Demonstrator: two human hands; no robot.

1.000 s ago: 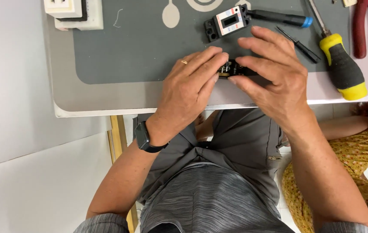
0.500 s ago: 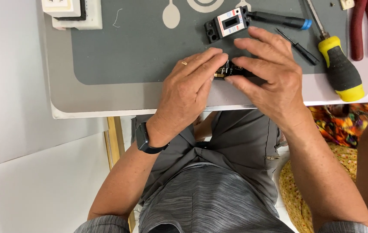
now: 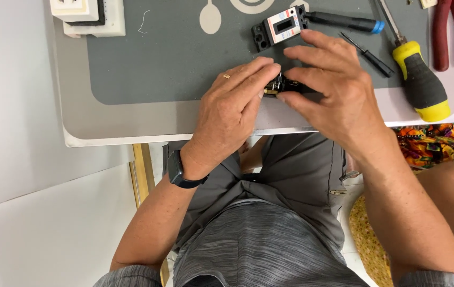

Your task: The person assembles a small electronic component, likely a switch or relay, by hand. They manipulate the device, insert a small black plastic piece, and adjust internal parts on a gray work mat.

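Both my hands pinch one small black part [image 3: 282, 85] near the table's [image 3: 131, 133] front edge: left hand [image 3: 232, 114] clamped on its left end, right hand [image 3: 330, 95] closed over its right. Brass shows inside, so it seems opened up, the work unfinished. Beyond lie a black-and-white module [image 3: 280, 26], a slim screwdriver [image 3: 368, 50], a yellow screwdriver [image 3: 421, 79] and red pliers [image 3: 450, 32], untouched.

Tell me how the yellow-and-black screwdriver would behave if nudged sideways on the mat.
The yellow-and-black screwdriver has a rounded handle and lies flat on the grey mat, so it would probably roll a little. It looks rigid and fairly heavy at the thick handle, so it would likely pivot there.
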